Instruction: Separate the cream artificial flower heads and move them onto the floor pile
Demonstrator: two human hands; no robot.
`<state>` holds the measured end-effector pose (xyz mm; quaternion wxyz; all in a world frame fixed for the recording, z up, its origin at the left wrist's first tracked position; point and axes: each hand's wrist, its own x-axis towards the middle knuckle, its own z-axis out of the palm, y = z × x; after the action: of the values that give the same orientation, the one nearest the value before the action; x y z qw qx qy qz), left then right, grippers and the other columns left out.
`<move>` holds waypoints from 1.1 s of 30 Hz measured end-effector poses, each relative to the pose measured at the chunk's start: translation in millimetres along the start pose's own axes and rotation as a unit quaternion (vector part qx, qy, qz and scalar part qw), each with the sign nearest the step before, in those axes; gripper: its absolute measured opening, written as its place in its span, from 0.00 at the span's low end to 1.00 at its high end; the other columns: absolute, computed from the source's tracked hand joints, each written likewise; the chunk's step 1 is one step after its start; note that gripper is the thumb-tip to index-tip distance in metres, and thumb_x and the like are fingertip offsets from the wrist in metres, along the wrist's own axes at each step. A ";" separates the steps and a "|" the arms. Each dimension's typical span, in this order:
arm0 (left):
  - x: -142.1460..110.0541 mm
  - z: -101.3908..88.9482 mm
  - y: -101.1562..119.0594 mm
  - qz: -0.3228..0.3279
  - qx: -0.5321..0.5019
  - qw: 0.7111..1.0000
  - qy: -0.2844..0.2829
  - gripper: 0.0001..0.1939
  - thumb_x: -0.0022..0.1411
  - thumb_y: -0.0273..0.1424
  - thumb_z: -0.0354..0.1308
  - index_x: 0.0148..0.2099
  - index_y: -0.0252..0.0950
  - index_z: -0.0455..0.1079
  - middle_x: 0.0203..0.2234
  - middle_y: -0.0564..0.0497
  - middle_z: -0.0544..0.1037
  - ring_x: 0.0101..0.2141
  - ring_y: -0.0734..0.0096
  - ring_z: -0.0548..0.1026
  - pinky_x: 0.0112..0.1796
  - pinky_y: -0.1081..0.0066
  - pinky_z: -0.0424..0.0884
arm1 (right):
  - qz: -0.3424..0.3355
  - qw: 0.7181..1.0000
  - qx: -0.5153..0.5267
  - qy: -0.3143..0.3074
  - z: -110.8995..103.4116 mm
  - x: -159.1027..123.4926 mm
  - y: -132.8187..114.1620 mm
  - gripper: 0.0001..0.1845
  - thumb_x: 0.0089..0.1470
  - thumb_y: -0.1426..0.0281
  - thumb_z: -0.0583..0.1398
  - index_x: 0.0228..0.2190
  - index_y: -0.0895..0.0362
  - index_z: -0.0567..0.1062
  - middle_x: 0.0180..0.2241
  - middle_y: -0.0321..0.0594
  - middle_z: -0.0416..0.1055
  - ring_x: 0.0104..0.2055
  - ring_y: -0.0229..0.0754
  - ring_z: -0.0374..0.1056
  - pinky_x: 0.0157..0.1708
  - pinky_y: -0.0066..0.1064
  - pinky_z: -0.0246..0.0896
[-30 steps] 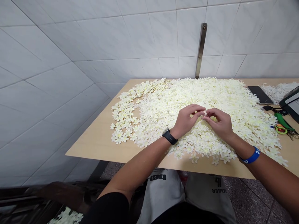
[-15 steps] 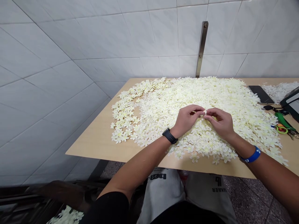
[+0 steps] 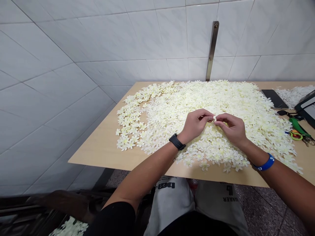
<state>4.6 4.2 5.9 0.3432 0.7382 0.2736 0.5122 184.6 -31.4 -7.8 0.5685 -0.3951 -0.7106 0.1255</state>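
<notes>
Between the fingertips of both hands is a small white flower (image 3: 214, 118), mostly covered by the fingers. My left hand (image 3: 196, 124), below which a black watch circles the wrist, pinches it from the left. From the right, my right hand (image 3: 231, 127) closes thumb and forefinger on it. Under and around both hands spreads a wide heap of pale yellow-white artificial flowers (image 3: 169, 111). A sparser band of the same flowers (image 3: 128, 121) curves along the heap's left side.
The flowers lie on a light brown board (image 3: 98, 150). To the right are a dark phone (image 3: 274, 99), small white pieces (image 3: 296, 95), a green-handled tool (image 3: 299, 127) and a dark box (image 3: 307, 106). A tiled wall (image 3: 172, 36) with a metal strip (image 3: 212, 50) stands behind.
My left hand has shifted very slightly left, and the small flower has turned a little between the fingertips. My right hand stays almost in place.
</notes>
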 end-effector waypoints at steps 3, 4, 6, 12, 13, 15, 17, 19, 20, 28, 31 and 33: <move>1.1 -0.2 0.8 -0.014 -0.002 1.000 0.009 0.05 0.63 0.26 0.62 0.34 0.37 0.78 0.29 0.52 0.82 0.31 0.74 0.77 0.34 0.72 0.72 | 0.006 1.000 0.003 -0.002 -0.5 -0.2 -0.8 0.05 0.56 0.66 0.68 0.31 0.54 0.80 0.31 0.38 0.80 0.31 0.42 0.75 0.33 0.34 0.74; 1.2 -0.3 1.2 -0.016 0.002 1.000 0.011 0.05 0.63 0.27 0.63 0.33 0.37 0.78 0.28 0.52 0.81 0.30 0.74 0.76 0.33 0.72 0.71 | 0.007 1.000 0.006 -0.003 -0.8 -0.3 -0.8 0.06 0.55 0.65 0.69 0.31 0.54 0.80 0.31 0.38 0.80 0.31 0.42 0.75 0.33 0.34 0.74; 1.2 -0.5 2.2 -0.017 0.005 1.000 0.012 0.06 0.63 0.27 0.63 0.32 0.37 0.77 0.27 0.53 0.81 0.29 0.75 0.75 0.32 0.72 0.69 | 0.009 1.000 0.012 -0.005 -1.6 -0.8 -0.1 0.07 0.54 0.64 0.70 0.31 0.54 0.80 0.30 0.38 0.80 0.31 0.41 0.75 0.34 0.34 0.74; 1.6 -2.0 4.1 -0.016 -0.015 1.000 -0.012 0.08 0.65 0.26 0.60 0.32 0.37 0.77 0.27 0.53 0.80 0.29 0.75 0.75 0.33 0.72 0.70 | 0.023 1.000 0.018 -0.009 -1.5 -3.0 4.4 0.06 0.54 0.65 0.70 0.32 0.54 0.80 0.32 0.38 0.80 0.32 0.42 0.75 0.35 0.35 0.75; 1.9 -2.4 3.8 -0.018 -0.020 1.000 -0.016 0.08 0.65 0.26 0.60 0.33 0.36 0.77 0.27 0.52 0.80 0.30 0.75 0.75 0.33 0.72 0.70 | 0.024 0.999 0.021 -0.008 -1.3 -3.1 4.4 0.05 0.55 0.66 0.69 0.32 0.54 0.80 0.32 0.38 0.80 0.33 0.42 0.76 0.36 0.35 0.75; 2.8 -3.1 2.7 -0.022 -0.033 0.999 -0.018 0.07 0.64 0.27 0.61 0.33 0.36 0.77 0.28 0.52 0.80 0.30 0.75 0.75 0.33 0.72 0.70 | 0.026 0.999 0.029 -0.006 -1.0 -3.0 3.4 0.04 0.55 0.67 0.69 0.32 0.53 0.80 0.32 0.38 0.80 0.32 0.42 0.76 0.36 0.35 0.75; 3.7 -3.8 1.3 -0.028 -0.053 0.998 -0.020 0.06 0.63 0.29 0.63 0.33 0.36 0.77 0.28 0.52 0.80 0.30 0.76 0.75 0.33 0.72 0.70 | 0.037 0.998 0.043 -0.007 -1.0 -2.5 1.4 0.04 0.55 0.66 0.69 0.32 0.53 0.80 0.31 0.38 0.79 0.32 0.42 0.76 0.34 0.35 0.76; 4.6 -4.5 0.0 -0.037 -0.070 0.996 -0.028 0.06 0.63 0.31 0.64 0.33 0.36 0.77 0.29 0.52 0.80 0.30 0.75 0.74 0.33 0.72 0.70 | 0.054 0.997 0.062 -0.012 -1.3 -2.1 -0.2 0.05 0.56 0.65 0.68 0.32 0.54 0.80 0.31 0.38 0.79 0.30 0.41 0.76 0.33 0.35 0.76; 4.9 -4.7 -0.5 -0.042 -0.076 0.996 -0.031 0.06 0.63 0.31 0.64 0.33 0.36 0.77 0.29 0.52 0.80 0.30 0.75 0.74 0.33 0.72 0.70 | 0.063 0.995 0.070 -0.014 -1.5 -2.0 -0.7 0.06 0.56 0.64 0.68 0.32 0.54 0.80 0.31 0.38 0.79 0.29 0.41 0.76 0.32 0.35 0.76; 5.3 -5.2 -1.9 -0.068 -0.095 0.993 -0.029 0.08 0.63 0.35 0.65 0.33 0.36 0.77 0.29 0.51 0.80 0.30 0.76 0.75 0.34 0.72 0.71 | 0.088 0.991 0.101 -0.016 -1.2 -1.6 0.2 0.12 0.55 0.59 0.69 0.32 0.54 0.80 0.30 0.39 0.78 0.28 0.41 0.76 0.32 0.34 0.77; 4.5 -3.9 -1.4 -0.080 -0.102 0.991 -0.031 0.11 0.62 0.39 0.66 0.35 0.36 0.78 0.31 0.50 0.81 0.32 0.75 0.76 0.36 0.72 0.73 | 0.080 0.992 0.097 -0.006 -0.5 -1.6 1.5 0.11 0.55 0.60 0.69 0.33 0.54 0.80 0.32 0.39 0.79 0.30 0.41 0.76 0.35 0.35 0.77; 3.9 -2.7 -1.1 -0.089 -0.110 0.989 -0.036 0.13 0.59 0.41 0.69 0.37 0.36 0.78 0.34 0.49 0.82 0.35 0.73 0.78 0.39 0.71 0.75 | 0.078 0.993 0.085 0.001 -0.6 -2.1 3.6 0.11 0.55 0.60 0.69 0.34 0.54 0.80 0.33 0.40 0.79 0.32 0.41 0.76 0.37 0.36 0.77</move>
<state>3.3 8.5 7.9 0.4757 0.6868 0.2678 0.4800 186.8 -30.7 -11.4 0.5891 -0.3995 -0.6638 0.2295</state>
